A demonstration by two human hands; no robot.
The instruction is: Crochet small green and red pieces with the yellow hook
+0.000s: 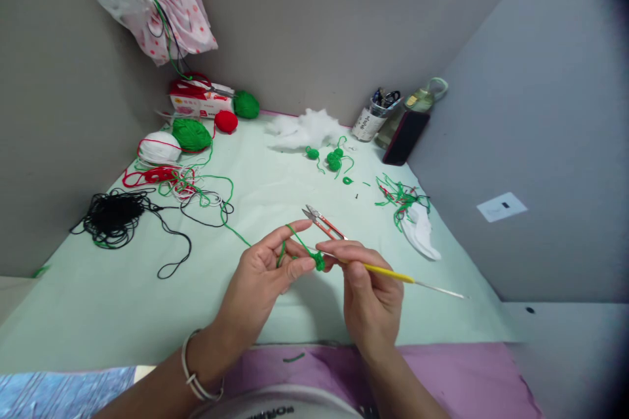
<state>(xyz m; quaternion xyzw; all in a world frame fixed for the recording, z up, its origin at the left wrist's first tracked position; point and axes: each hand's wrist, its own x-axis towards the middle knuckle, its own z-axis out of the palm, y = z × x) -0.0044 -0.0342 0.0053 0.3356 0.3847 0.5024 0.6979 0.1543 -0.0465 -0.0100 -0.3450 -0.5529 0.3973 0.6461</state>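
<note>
Between finger and thumb, my left hand point(263, 275) pinches a small green crochet piece point(319, 261). Green yarn point(297, 236) runs from the piece up over its raised index finger and away to the left. My right hand point(371, 288) grips a crochet hook point(393, 273) with a yellow handle, its far end pointing down to the right. The hook's working tip meets the crochet piece, but fingers partly hide it. Just beyond both hands lies a pair of thread snips point(325, 222) with orange-red handles.
To the left lie a black yarn tangle point(113, 215), a white yarn ball point(160, 147) and a green yarn ball point(191, 135). White stuffing point(307, 129) and small green crocheted parts point(334, 160) sit at the back. A phone point(406, 137) leans at the right, behind yarn scraps point(400, 193).
</note>
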